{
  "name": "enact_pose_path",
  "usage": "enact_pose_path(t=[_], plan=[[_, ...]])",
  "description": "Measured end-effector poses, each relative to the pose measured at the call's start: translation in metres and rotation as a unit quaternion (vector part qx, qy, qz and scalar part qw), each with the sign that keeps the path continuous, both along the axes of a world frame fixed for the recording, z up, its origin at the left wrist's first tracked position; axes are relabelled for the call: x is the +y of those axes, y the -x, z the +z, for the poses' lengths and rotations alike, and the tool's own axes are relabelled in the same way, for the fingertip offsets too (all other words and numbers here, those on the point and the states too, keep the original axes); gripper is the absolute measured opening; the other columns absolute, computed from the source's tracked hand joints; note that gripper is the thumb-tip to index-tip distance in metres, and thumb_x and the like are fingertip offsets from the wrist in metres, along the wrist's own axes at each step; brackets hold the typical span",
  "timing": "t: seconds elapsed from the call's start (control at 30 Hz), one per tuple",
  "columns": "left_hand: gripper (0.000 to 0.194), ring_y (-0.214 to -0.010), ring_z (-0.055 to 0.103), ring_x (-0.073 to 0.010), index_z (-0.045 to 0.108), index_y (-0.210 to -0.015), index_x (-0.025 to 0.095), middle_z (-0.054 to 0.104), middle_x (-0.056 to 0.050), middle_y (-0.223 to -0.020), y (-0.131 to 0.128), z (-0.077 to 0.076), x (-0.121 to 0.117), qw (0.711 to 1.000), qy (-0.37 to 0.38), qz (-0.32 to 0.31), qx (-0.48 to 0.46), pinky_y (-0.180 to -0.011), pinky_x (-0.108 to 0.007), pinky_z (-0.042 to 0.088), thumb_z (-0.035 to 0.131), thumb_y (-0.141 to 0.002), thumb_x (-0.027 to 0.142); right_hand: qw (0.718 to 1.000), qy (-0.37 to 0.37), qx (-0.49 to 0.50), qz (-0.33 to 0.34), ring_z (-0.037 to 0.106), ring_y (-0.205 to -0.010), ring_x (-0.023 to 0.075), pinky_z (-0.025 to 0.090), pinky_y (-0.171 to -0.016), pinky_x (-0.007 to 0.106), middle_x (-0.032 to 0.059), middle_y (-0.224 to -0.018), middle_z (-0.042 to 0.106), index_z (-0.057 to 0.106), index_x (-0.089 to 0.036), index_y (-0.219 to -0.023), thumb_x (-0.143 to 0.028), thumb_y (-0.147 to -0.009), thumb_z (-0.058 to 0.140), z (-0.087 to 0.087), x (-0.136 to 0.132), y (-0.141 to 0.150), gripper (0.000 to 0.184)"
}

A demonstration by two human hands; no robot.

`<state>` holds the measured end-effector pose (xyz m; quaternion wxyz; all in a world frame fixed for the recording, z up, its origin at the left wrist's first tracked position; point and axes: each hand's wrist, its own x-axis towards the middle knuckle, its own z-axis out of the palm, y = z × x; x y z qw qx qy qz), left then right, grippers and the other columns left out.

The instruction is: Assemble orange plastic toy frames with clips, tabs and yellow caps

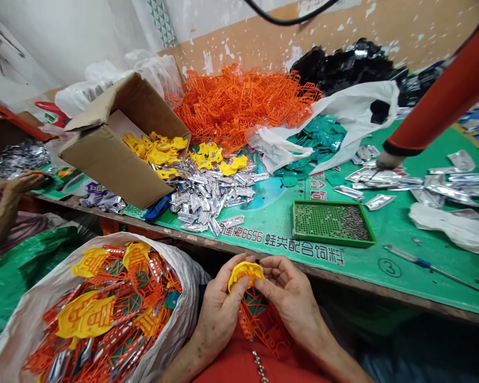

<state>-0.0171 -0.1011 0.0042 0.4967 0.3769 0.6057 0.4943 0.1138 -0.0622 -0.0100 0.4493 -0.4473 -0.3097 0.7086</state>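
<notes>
In front of my chest, my left hand [224, 298] is closed on a curved yellow plastic part [245, 272], thumb pressed on its front. My right hand [289, 290] pinches the same part from the other side, its fingertips close to the upper right edge. An orange lattice plastic frame [247, 319] hangs below the yellow part, between the hands; whether the two are joined I cannot tell. To my left, a white sack [191, 282] holds several orange frames with yellow and silver pieces on them.
On the green table lie silver pieces [207, 199], a tipped cardboard box [115, 165] with yellow parts, an orange heap [243, 106] and a green screw tray [331, 239]. An orange tool [443, 96] hangs at right. Another person's hand [24, 182] is far left.
</notes>
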Motion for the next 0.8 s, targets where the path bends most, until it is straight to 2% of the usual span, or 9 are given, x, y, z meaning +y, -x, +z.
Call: enact_pose_path(t=[0.2, 0.4, 0.63, 0.8], plan=[[0.033, -0.11, 0.066, -0.0226, 0.068, -0.118, 0.023, 0.071, -0.006, -0.122, -0.0029, -0.0008, -0.0014, 0.999, -0.015, 0.001, 0.029, -0.099, -0.033, 0.049, 0.064, -0.085, 0.027, 0.999, -0.039, -0.004, 0.008, 0.064, -0.076, 0.0172, 0.054, -0.073, 0.031, 0.003, -0.08, 0.069, 0.064, -0.02, -0.081, -0.043, -0.057, 0.085, -0.0028, -0.0017, -0.0011, 0.04], [0.034, -0.114, 0.065, -0.0219, 0.066, -0.121, 0.024, 0.069, -0.005, -0.126, -0.0048, 0.0019, -0.0017, 0.998, -0.037, -0.002, 0.049, -0.1, -0.031, 0.049, 0.063, -0.087, 0.025, 1.0, -0.022, 0.009, 0.007, 0.066, -0.081, 0.0173, 0.055, -0.078, 0.031, 0.003, -0.084, 0.07, 0.065, -0.02, -0.083, -0.04, -0.058, 0.086, -0.0042, -0.0051, -0.0009, 0.038], [0.032, -0.109, 0.068, -0.022, 0.068, -0.12, 0.024, 0.072, -0.005, -0.121, -0.0077, 0.0058, -0.0039, 0.994, -0.057, 0.0, 0.09, -0.096, -0.028, 0.052, 0.062, -0.088, 0.027, 0.999, -0.037, -0.004, 0.015, 0.067, -0.082, 0.0182, 0.056, -0.078, 0.031, 0.0034, -0.086, 0.071, 0.067, -0.021, -0.085, -0.041, -0.062, 0.084, -0.0026, -0.0061, -0.0016, 0.035], [0.031, -0.109, 0.067, -0.0204, 0.069, -0.118, 0.025, 0.072, -0.004, -0.12, -0.0086, 0.0045, -0.0025, 0.997, -0.058, 0.018, 0.051, -0.095, -0.027, 0.051, 0.063, -0.088, 0.027, 0.996, -0.091, -0.026, 0.007, 0.067, -0.079, 0.0169, 0.057, -0.074, 0.028, 0.0035, -0.085, 0.071, 0.068, -0.02, -0.087, -0.039, -0.068, 0.08, -0.004, -0.0076, -0.0002, 0.029]])
